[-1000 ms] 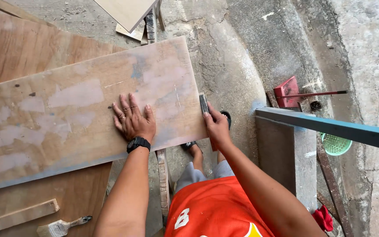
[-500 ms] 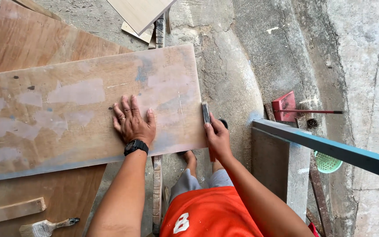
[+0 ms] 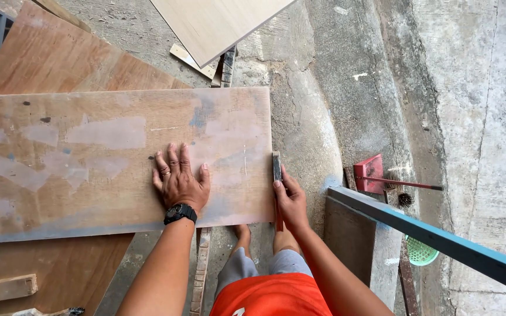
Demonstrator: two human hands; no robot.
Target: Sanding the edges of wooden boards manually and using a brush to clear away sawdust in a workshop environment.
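A long worn plywood board (image 3: 89,152) with pale patches lies across a larger brown plywood sheet (image 3: 48,58). My left hand (image 3: 178,178), with a ring and a black wristwatch, presses flat on the board near its right end, fingers spread. My right hand (image 3: 290,202) grips a narrow dark hand tool (image 3: 276,169) held against the board's right edge; what kind of tool it is I cannot tell. My bare feet and grey shorts show below the board's edge.
A pale laminate panel (image 3: 218,23) lies at the top. A blue metal bar (image 3: 434,237) slants across the lower right above a green basket (image 3: 420,251). A red dustpan (image 3: 373,172) rests on the concrete floor. A wood offcut (image 3: 4,288) sits lower left.
The view has shifted so the board sits more level. My right hand has slid along the board's right edge with the tool. My left hand stays pressed flat on the board.
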